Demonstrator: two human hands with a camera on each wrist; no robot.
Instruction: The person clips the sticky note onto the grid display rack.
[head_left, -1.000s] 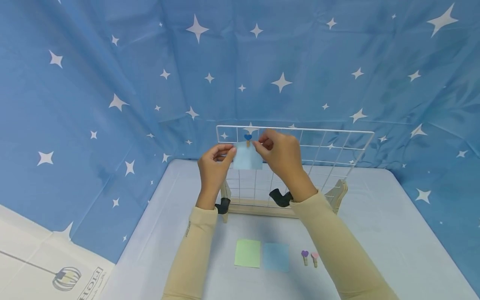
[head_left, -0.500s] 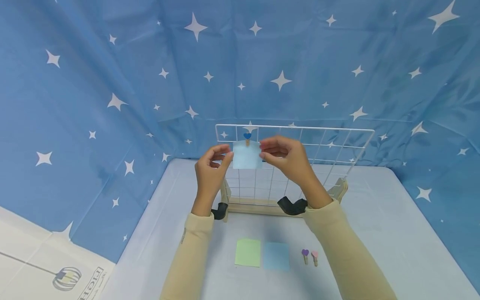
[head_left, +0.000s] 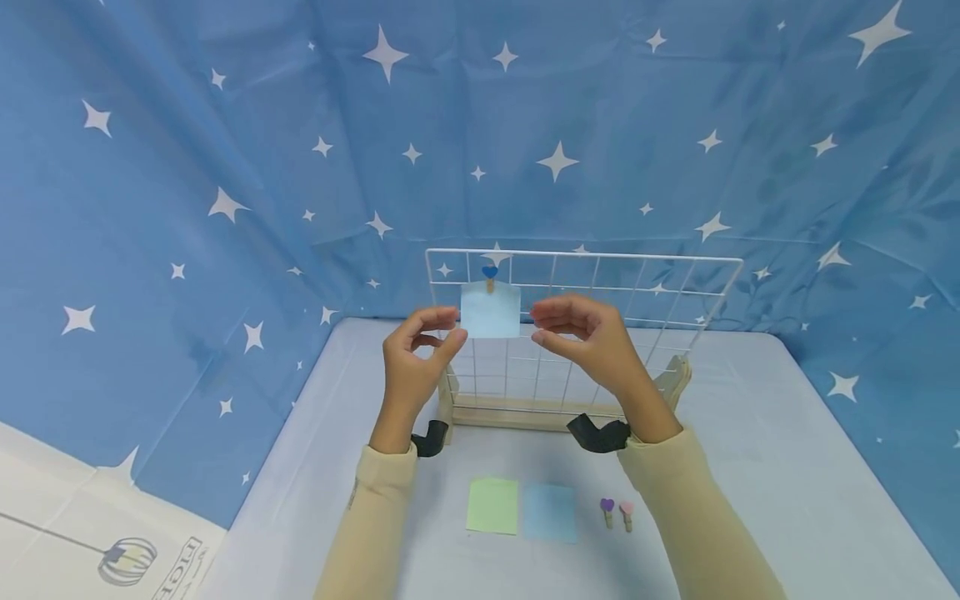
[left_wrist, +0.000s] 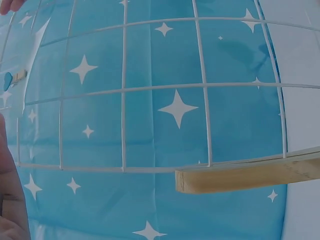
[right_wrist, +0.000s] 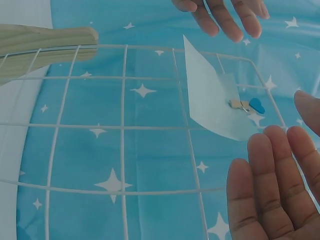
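a pale blue note (head_left: pixel 490 310) hangs near the left end of a white wire rack (head_left: pixel 637 256), fixed at its top edge by a blue heart clip (head_left: pixel 490 273). seen from the head, the note faces the person, looking a little wider than tall, with its longer side running left to right; from the right wrist, its lower edge bends outward from the wires. the clip's long axis is upright, heart on top and wooden legs pointing down over the paper. the left hand (head_left: pixel 416 358) is just beside the note's left edge, the right hand (head_left: pixel 600 337) near its right edge; each grip is wide and empty, thumb apart from the fingers. on the surface (head_left: pixel 787 467) in front, a green note (head_left: pixel 492 506) lies beside a darker blue note (head_left: pixel 551 512), then a purple heart clip (head_left: pixel 607 505) and a pink heart clip (head_left: pixel 627 507), their legs pointing toward the person.
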